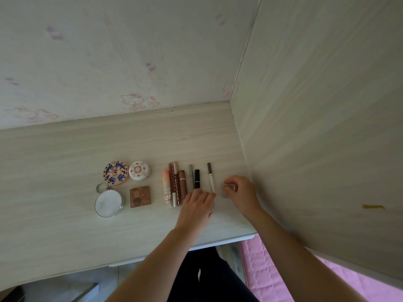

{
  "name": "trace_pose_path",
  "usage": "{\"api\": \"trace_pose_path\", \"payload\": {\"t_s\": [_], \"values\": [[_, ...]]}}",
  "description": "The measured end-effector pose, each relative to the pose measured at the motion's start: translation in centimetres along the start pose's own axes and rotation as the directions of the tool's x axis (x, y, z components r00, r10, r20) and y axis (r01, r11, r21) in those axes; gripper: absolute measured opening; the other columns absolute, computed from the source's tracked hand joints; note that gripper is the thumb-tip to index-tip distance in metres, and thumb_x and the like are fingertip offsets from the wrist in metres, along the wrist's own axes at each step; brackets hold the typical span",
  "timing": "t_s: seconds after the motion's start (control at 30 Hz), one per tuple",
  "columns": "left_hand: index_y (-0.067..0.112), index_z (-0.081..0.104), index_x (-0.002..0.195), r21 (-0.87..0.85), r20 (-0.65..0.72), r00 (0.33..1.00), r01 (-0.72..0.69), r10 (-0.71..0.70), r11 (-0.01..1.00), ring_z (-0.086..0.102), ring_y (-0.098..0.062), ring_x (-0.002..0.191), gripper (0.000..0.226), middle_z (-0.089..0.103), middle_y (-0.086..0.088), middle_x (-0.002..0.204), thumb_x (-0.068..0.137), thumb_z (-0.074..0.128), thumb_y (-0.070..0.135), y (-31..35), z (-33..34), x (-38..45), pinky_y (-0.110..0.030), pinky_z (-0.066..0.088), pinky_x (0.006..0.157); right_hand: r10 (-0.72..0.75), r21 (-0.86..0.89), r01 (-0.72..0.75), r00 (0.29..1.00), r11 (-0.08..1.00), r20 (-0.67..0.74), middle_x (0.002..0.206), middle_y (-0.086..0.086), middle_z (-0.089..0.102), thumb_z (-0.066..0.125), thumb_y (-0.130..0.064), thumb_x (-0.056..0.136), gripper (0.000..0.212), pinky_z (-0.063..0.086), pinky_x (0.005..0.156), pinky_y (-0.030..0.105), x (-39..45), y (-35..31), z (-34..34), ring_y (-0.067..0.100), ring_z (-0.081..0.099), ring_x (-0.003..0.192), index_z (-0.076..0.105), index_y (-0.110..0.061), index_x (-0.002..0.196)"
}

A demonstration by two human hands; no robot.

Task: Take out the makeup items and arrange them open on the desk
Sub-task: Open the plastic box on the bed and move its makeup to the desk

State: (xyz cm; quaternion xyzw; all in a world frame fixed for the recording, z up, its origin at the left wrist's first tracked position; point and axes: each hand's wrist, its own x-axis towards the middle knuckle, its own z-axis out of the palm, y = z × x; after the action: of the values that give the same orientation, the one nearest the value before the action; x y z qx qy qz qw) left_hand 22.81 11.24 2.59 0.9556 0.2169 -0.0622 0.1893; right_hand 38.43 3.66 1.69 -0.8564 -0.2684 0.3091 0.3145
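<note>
Head view, layout: the desk [65,153] carries a row of sticks and pens, all lying with their long axes pointing away from the person, side by side.
Head view, left hand: the left hand [197,205] rests at the near ends of the row, fingers fairly straight, touching a thin clear tube [212,207]; whether it grips the tube I cannot tell.
Head view, right hand: the right hand [241,189] is curled round a small clear item [226,189], just right of the white pen [211,178].
Key relation: the open slot lies right of the white pen, nearest the right hand.
Look: black lipstick [197,178], brown tube [182,184], round compacts [115,173] and square palette [140,196] sit left, lids apparently closed.
</note>
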Motion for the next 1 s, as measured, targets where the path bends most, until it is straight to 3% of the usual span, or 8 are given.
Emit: {"api": "trace_pose_path", "payload": {"t_s": [0.13, 0.27, 0.43, 0.63, 0.83, 1.0], "values": [[0.017, 0.064, 0.114, -0.001, -0.044, 0.999, 0.013, -0.013, 1.000, 0.060, -0.024, 0.105, 0.049, 0.066, 0.001, 0.109, 0.068, 0.081, 0.022, 0.1, -0.1, 0.1, -0.036, 0.048, 0.088, -0.032, -0.062, 0.034, 0.999, 0.997, 0.032, 0.099, 0.004, 0.057, 0.067, -0.005, 0.084, 0.018, 0.035, 0.066, -0.004, 0.6, -0.2, 0.1, 0.009, 0.053, 0.083, 0.068, -0.009, 0.101], [0.016, 0.058, 0.123, -0.008, -0.018, 0.999, 0.042, -0.042, 0.999, 0.053, -0.024, 0.112, 0.048, 0.060, 0.000, 0.118, 0.078, 0.072, 0.024, -0.1, 0.1, 0.2, -0.036, 0.042, 0.097, -0.088, -0.075, 0.090, 0.996, 0.993, 0.029, 0.100, 0.004, 0.055, 0.067, -0.003, 0.083, 0.017, 0.035, 0.070, -0.001, 0.8, -0.7, 0.0, 0.009, 0.053, 0.084, 0.066, -0.010, 0.098], [0.018, 0.053, 0.129, -0.007, 0.003, 0.997, 0.081, -0.081, 0.997, 0.048, -0.022, 0.114, 0.048, 0.055, 0.001, 0.121, 0.084, 0.065, 0.028, -0.2, -0.1, 0.4, -0.035, 0.038, 0.101, -0.114, -0.125, 0.116, 0.993, 0.985, 0.028, 0.106, 0.008, 0.056, 0.063, -0.003, 0.085, 0.019, 0.036, 0.079, 0.013, 1.0, -0.9, 0.0, 0.017, 0.055, 0.094, 0.066, -0.008, 0.103], [0.018, 0.052, 0.132, 0.008, -0.007, 0.993, 0.119, -0.119, 0.993, 0.049, -0.022, 0.111, 0.053, 0.055, 0.001, 0.120, 0.082, 0.066, 0.031, -0.5, 0.1, 0.3, -0.034, 0.038, 0.099, -0.094, -0.142, 0.099, 0.995, 0.985, 0.040, 0.111, 0.008, 0.056, 0.063, -0.006, 0.088, 0.023, 0.035, 0.077, 0.010, 1.3, -1.2, 0.1, 0.017, 0.058, 0.095, 0.068, -0.008, 0.110], [0.021, 0.041, 0.139, 0.014, -0.010, 0.995, 0.100, -0.100, 0.995, 0.042, -0.020, 0.121, 0.058, 0.048, 0.003, 0.129, 0.086, 0.062, 0.033, -0.4, 0.3, -0.1, -0.034, 0.033, 0.106, -0.118, -0.173, 0.119, 0.993, 0.978, 0.015, 0.122, 0.008, 0.054, 0.058, -0.008, 0.090, 0.030, 0.042, 0.090, 0.023, 0.6, -1.5, -0.1, 0.021, 0.052, 0.111, 0.061, -0.009, 0.120], [0.019, 0.045, 0.137, 0.001, -0.060, 0.993, 0.106, -0.106, 0.994, 0.043, -0.019, 0.125, 0.049, 0.050, 0.004, 0.132, 0.091, 0.057, 0.029, -0.4, -0.1, -1.0, -0.032, 0.033, 0.108, -0.104, -0.192, 0.099, 0.994, 0.976, -0.016, 0.130, 0.009, 0.051, 0.050, -0.013, 0.096, 0.033, 0.037, 0.095, 0.023, -0.7, -1.6, -0.3, 0.022, 0.047, 0.121, 0.053, -0.009, 0.129]]}}
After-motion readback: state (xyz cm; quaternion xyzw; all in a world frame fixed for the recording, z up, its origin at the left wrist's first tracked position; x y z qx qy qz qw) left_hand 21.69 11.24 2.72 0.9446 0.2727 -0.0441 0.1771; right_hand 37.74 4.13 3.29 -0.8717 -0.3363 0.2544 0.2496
